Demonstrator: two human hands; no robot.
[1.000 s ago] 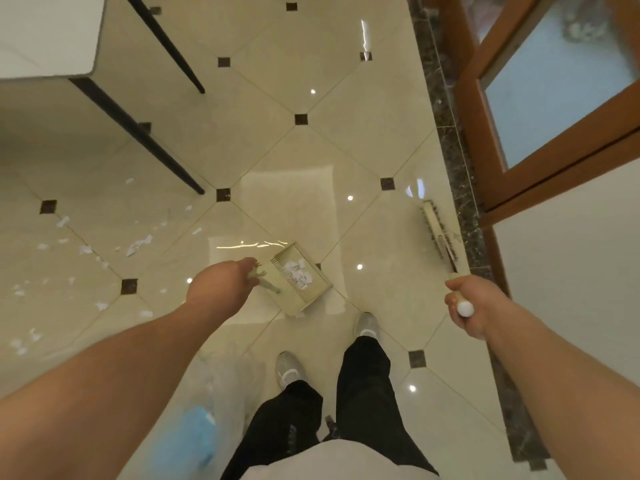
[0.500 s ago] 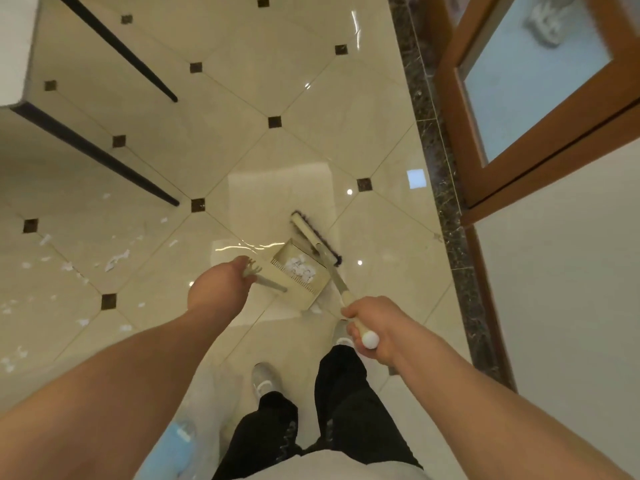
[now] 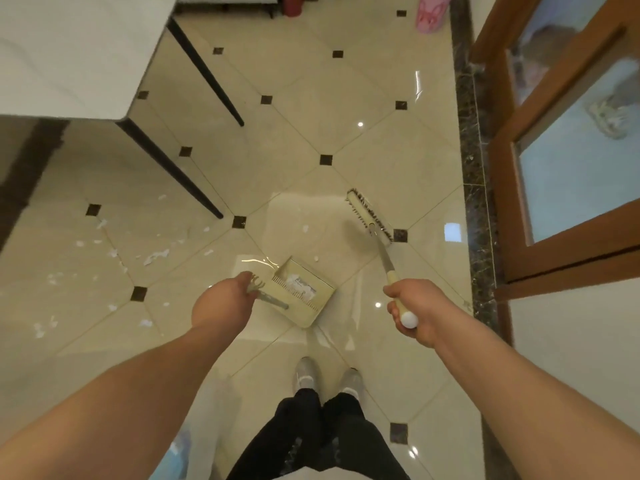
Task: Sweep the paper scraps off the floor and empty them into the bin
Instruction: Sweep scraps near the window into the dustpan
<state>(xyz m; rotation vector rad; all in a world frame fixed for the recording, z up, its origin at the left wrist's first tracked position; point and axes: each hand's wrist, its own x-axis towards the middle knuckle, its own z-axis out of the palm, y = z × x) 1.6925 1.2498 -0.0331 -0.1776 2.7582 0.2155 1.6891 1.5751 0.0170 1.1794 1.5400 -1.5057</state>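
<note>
The left hand (image 3: 221,303) has its grip closed around the handle of the dustpan (image 3: 304,292), which holds a few paper scraps (image 3: 301,285) near the floor (image 3: 311,109). The right hand (image 3: 412,311) grips the broom (image 3: 372,220) handle, brush head just beyond the pan. More scraps lie toward the floor's left edge, below the counter (image 3: 69,53). A blurred blue shape at the bottom left may be the bin (image 3: 175,459).

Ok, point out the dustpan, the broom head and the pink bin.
dustpan (image 3: 313,292), head view, on its tray floor.
broom head (image 3: 369,216), head view, on the pale back.
pink bin (image 3: 429,12), head view, on its side.
</note>
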